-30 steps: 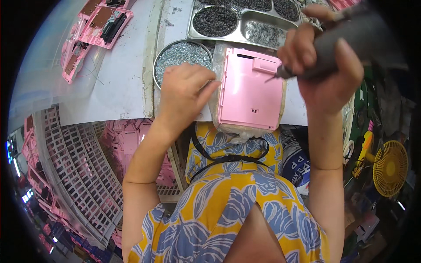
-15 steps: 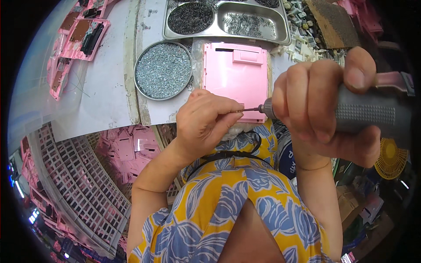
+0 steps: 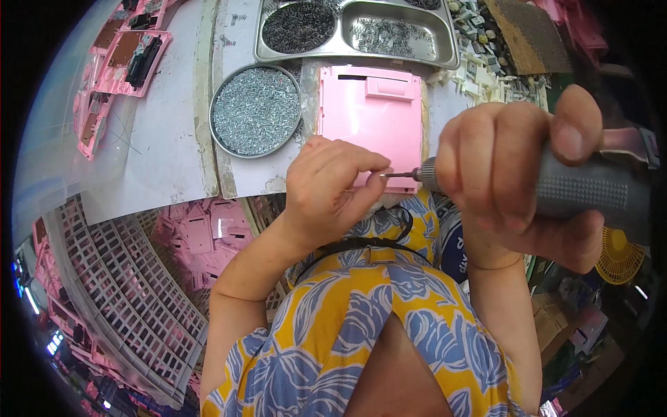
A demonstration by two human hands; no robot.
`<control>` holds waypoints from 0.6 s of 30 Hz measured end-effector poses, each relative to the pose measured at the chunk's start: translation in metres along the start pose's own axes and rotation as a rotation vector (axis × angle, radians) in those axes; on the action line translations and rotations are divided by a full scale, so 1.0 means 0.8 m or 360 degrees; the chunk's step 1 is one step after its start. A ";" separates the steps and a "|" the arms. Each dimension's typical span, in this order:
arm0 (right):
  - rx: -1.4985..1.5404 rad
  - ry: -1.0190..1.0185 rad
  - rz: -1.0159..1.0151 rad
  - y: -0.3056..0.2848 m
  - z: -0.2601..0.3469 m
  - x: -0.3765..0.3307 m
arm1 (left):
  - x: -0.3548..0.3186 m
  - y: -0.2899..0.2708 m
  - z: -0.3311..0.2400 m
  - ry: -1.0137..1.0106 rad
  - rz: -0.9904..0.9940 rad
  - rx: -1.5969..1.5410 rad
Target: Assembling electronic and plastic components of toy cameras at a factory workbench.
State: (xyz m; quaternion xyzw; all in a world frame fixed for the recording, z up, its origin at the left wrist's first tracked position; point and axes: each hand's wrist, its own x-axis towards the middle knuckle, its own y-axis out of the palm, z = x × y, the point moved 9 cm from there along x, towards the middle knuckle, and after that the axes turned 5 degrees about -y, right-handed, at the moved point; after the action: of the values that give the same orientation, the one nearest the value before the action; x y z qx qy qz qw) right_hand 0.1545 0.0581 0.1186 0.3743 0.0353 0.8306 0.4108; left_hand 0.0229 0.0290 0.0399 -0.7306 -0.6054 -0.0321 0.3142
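- R hand (image 3: 517, 174), right of frame: grip wrapped full round a grey powered screwdriver (image 3: 590, 186); its bit (image 3: 401, 174) pts left, approx. level across the frame.
- L hand (image 3: 323, 184), centre: grip narrow, thumb + index pinched at the bit tip, prob. on a small screw (image 3: 383, 175); too tiny to be sure.
- Pink plastic panel (image 3: 361, 125), upper centre: flat, on film-wrapped padding, lower part behind L hand + bit. Can't tell exact gap, but hands look raised off it.
- To do this well: keep bit + screw in one line, seat tip fully in the head before L fingers let go; pinch light, skin off the bit, no trigger meanwhile. Driver is bulky, so steady R wrist. A tilted screw could slip, or the bit could scratch the glossy face.
- Round metal tray (image 3: 211, 118) of silver screws, upper centre-left, just beside panel: handy for L hand.
- Steel compartment tray (image 3: 354, 59), top centre, above panel: dark springs (image 3: 299, 28) etc.
- White small parts (image 3: 479, 73), upper right, loose on the counter (image 3: 163, 125).
- Pink part-built assemblies (image 3: 132, 66), upper left.
- Grey lattice crate (image 3: 125, 285) + pink pcs (image 3: 201, 236), lower left; yellow fan (image 3: 618, 257), right edge.
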 end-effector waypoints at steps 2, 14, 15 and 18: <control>-0.0075 -0.0017 -0.0076 -0.007 0.014 -0.009 | 0.001 0.006 0.008 -0.0059 0.0034 0.0139; -0.0282 0.0187 -0.0439 -0.030 -0.010 -0.102 | 0.018 0.056 0.048 -0.0331 0.0490 -0.0118; -0.0335 0.0226 -0.0479 -0.029 -0.013 -0.102 | 0.017 0.055 0.050 -0.0373 0.0483 -0.0148; -0.0583 0.0350 -0.0561 -0.026 -0.021 -0.106 | 0.018 0.052 0.047 -0.0425 0.0464 -0.0281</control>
State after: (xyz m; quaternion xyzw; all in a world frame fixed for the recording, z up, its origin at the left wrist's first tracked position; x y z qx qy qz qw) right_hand 0.1896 0.0160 0.0481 0.1895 -0.0065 0.7745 0.6035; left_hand 0.0518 0.0573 -0.0016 -0.8330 -0.5242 0.0578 0.1673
